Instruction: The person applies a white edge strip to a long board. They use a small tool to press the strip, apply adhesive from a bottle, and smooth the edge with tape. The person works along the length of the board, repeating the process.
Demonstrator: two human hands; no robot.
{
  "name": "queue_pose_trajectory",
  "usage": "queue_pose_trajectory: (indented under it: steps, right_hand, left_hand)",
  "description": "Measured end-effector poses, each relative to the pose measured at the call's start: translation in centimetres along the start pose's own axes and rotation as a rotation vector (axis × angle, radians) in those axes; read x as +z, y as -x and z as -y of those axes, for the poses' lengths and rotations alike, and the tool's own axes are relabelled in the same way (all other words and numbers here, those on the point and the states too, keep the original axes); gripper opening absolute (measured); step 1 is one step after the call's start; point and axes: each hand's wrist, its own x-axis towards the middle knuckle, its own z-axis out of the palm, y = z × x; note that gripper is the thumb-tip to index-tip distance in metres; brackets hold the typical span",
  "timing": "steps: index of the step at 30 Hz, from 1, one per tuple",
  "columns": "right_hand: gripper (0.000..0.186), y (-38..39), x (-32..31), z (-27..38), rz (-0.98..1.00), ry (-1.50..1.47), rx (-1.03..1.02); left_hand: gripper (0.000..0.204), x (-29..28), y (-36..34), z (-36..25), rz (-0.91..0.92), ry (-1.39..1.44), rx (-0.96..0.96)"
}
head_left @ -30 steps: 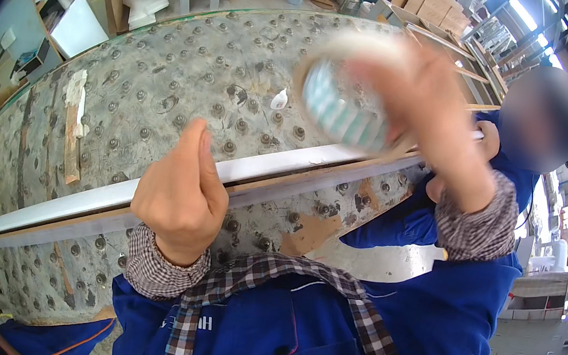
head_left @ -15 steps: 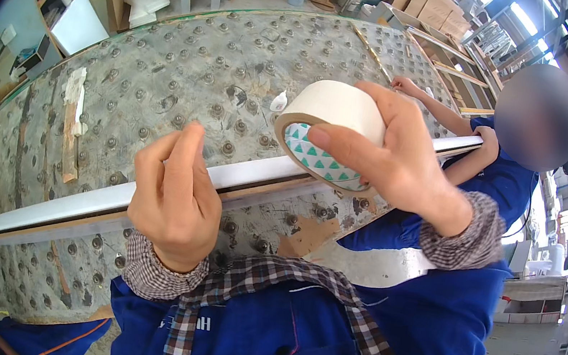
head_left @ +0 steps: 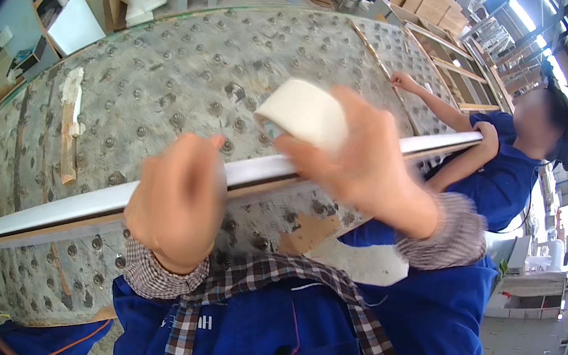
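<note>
A roll of white masking tape (head_left: 305, 113) is in my right hand (head_left: 380, 165), thumb and fingers closed on its right side, just above a long white-edged strip (head_left: 77, 204). My left hand (head_left: 179, 199) is closed over the strip further left, its fingers curled together. Motion blurs it, and I cannot make out what the fingertips hold. The strip, with a dark line and a wood-coloured side, runs slanting across in front of me. A co-worker's hand (head_left: 486, 137) rests at its right end.
Under the strip is a worn grey table (head_left: 166, 88) studded with rows of round fittings. A narrow wooden piece with peeling white material (head_left: 69, 125) lies on its left. The co-worker in blue (head_left: 494, 178) stands at the right; wooden frames (head_left: 452, 67) lie beyond.
My right hand and the tape roll have moved left, with the roll turned so less of its inside shows. The left hand has rotated slightly. The co-worker's head has lifted.
</note>
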Motion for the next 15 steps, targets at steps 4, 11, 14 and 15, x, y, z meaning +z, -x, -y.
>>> queue_pose_trajectory:
  steps: [4,11,14,15]
  right_hand:
    - [0.038,-1.6,-2.5,2.3,-0.016,-0.268,0.030]
    - [0.036,0.3,0.3,-0.6,-0.025,-0.391,0.248]
    - [0.044,-0.9,-1.2,-0.2,-0.130,-0.274,0.123]
    - [0.041,0.1,0.1,-1.1,-0.166,-0.278,0.066]
  left_hand:
    - [0.018,-0.5,0.4,1.3,-0.024,-0.113,0.054]
    - [0.020,0.5,0.4,0.7,-0.021,-0.092,0.074]
    - [0.020,-0.1,0.2,1.2,-0.040,-0.123,0.078]
    - [0.020,0.1,0.4,1.1,-0.043,-0.107,0.075]
